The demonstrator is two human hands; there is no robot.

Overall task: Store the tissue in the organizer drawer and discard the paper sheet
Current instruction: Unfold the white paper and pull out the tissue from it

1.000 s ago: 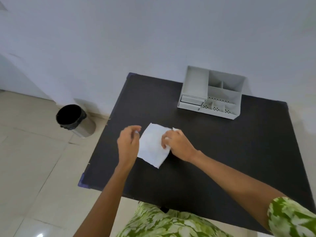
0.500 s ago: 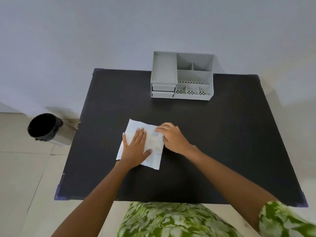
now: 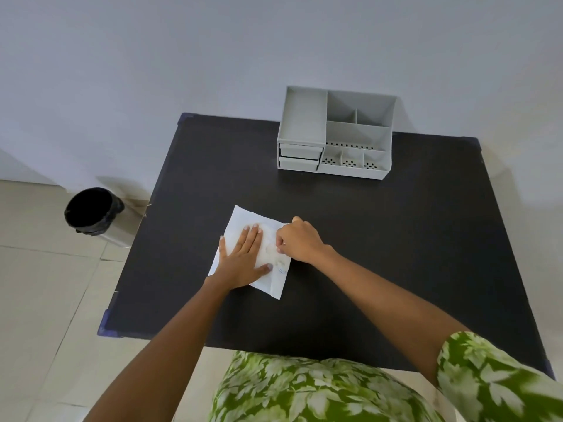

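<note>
A white paper sheet [image 3: 243, 218] lies flat on the black table [image 3: 396, 239], left of centre. On its right half rests a thin, slightly crumpled white tissue [image 3: 274, 257]. My left hand [image 3: 243, 258] presses flat on the sheet, fingers spread, partly covering the tissue. My right hand [image 3: 300, 240] is curled at the tissue's right edge, fingertips pinching it. The grey organizer [image 3: 335, 132] stands at the table's back edge, with its two small drawers [image 3: 300, 156] at its front left, both shut.
A round bin with a black liner [image 3: 91, 211] stands open on the tiled floor left of the table, near the wall. My green patterned clothing shows at the table's near edge.
My view has shifted and steadied over the table. My left hand came down flat on the sheet, and my right hand's fingers curled in at the tissue's edge.
</note>
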